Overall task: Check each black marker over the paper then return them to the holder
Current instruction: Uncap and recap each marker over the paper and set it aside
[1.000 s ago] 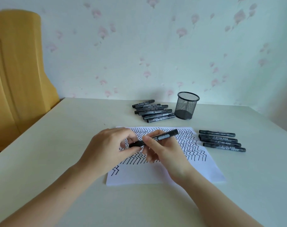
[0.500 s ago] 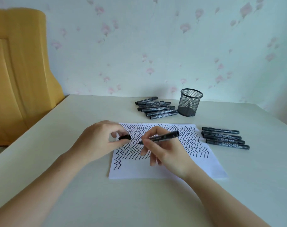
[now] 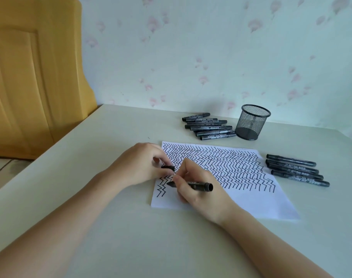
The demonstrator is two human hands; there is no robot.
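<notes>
The right hand (image 3: 199,189) pinches an uncapped black marker (image 3: 199,185), tip low over the paper (image 3: 241,197); the left hand (image 3: 143,165) pinches its cap (image 3: 168,167). Draw lightly in the bare strip beside existing zigzags.

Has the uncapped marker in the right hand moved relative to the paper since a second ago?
Yes. The marker has dropped toward the paper's near-left corner, its tip now by the lowest zigzags.
</notes>
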